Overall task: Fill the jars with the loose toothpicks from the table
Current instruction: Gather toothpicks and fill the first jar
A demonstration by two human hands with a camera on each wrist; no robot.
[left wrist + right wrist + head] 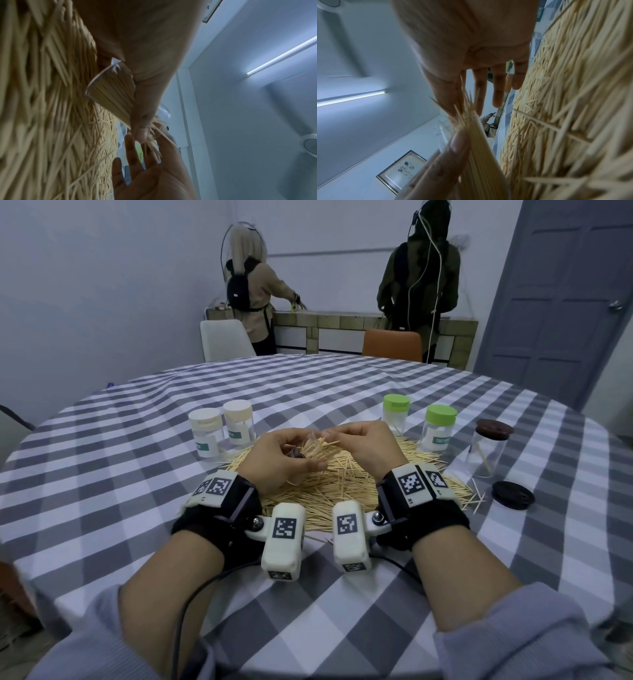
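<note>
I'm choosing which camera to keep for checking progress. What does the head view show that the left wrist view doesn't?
Only the head view shows the row of jars on the checked tablecloth: two white-lidded jars, two green-lidded jars, an open clear jar and a loose dark lid.

Only the left wrist view shows the held clear jar close up, packed with aligned toothpicks, plus the ceiling light.

Both show the left hand gripping that jar, the right hand feeding toothpicks, and the loose pile.
</note>
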